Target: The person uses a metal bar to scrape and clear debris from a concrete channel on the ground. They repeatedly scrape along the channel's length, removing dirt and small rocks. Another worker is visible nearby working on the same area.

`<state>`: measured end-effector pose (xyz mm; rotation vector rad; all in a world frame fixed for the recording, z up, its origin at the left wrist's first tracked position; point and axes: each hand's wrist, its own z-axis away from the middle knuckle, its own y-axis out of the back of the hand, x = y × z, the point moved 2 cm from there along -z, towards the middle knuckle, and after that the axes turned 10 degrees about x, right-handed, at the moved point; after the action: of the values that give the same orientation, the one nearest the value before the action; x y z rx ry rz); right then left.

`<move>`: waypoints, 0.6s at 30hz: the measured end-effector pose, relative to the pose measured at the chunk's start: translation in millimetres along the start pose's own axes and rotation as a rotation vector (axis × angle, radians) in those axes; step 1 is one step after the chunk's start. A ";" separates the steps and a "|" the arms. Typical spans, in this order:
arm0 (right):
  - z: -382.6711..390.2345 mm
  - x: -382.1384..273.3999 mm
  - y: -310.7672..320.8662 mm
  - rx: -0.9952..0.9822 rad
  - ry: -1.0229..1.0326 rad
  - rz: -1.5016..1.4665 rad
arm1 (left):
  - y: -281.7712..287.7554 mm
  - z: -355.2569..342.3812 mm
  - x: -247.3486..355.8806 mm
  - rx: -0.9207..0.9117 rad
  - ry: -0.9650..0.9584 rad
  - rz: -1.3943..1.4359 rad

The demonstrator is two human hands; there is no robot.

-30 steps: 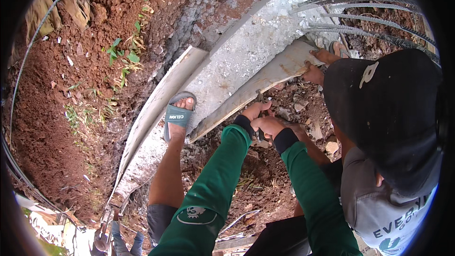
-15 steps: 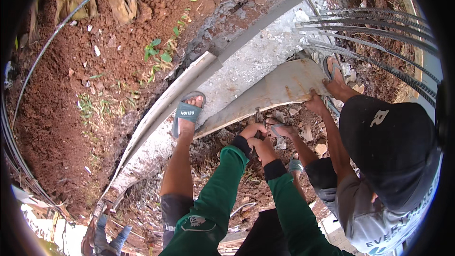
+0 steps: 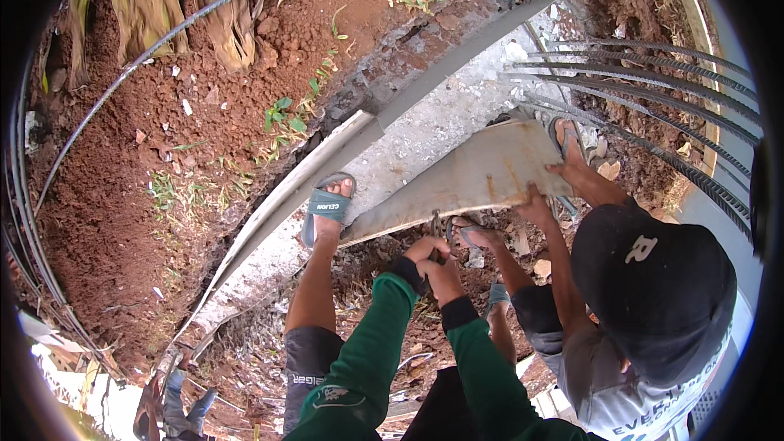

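My left hand (image 3: pixel 424 250) and my right hand (image 3: pixel 445 279) are closed together around a dark metal tool (image 3: pixel 437 224). Its upper end meets the near edge of a long grey board (image 3: pixel 469 175); the grip is mostly hidden by my fingers, so its kind is unclear. The board leans over a concrete strip (image 3: pixel 408 151). A co-worker at the right holds the board's right end, one hand (image 3: pixel 536 209) on the near edge and the other hand (image 3: pixel 572 175) at the corner. A foot in a green slide sandal (image 3: pixel 329 206) stands on the strip by the board's left end.
Ribbed steel bars (image 3: pixel 653 86) stick out at the right. A narrow board (image 3: pixel 286 192) edges the strip's far side, with red soil (image 3: pixel 114 188) beyond. A long curved bar (image 3: pixel 163 37) crosses the left. Broken rubble lies around the co-worker's sandalled foot (image 3: pixel 478 235).
My hands and the tool have shifted toward me. The board's right part has also come nearer, showing more of its face. The whole view has shifted slightly.
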<state>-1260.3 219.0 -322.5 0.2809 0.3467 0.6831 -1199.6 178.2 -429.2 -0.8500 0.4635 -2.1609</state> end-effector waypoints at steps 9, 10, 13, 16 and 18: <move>247.9 95.8 102.8 0.212 -0.190 0.073 | -144.7 213.5 -29.2 -0.105 0.448 -0.091; 250.8 101.6 108.8 0.243 -0.188 0.109 | -152.9 215.8 -25.2 -0.114 0.405 -0.145; 246.4 109.2 133.3 0.215 -0.072 0.080 | -179.7 211.3 -14.0 -0.057 0.418 -0.133; 264.8 76.3 139.0 0.238 -0.015 0.132 | -198.3 213.8 8.5 -0.050 0.437 -0.255; 262.9 87.2 149.4 0.329 0.151 0.148 | -210.9 214.3 39.6 -0.108 0.392 -0.485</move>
<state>-1176.3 350.5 -49.3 0.5736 0.5883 0.7951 -1178.5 273.2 -142.1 -0.6378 0.6206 -2.7937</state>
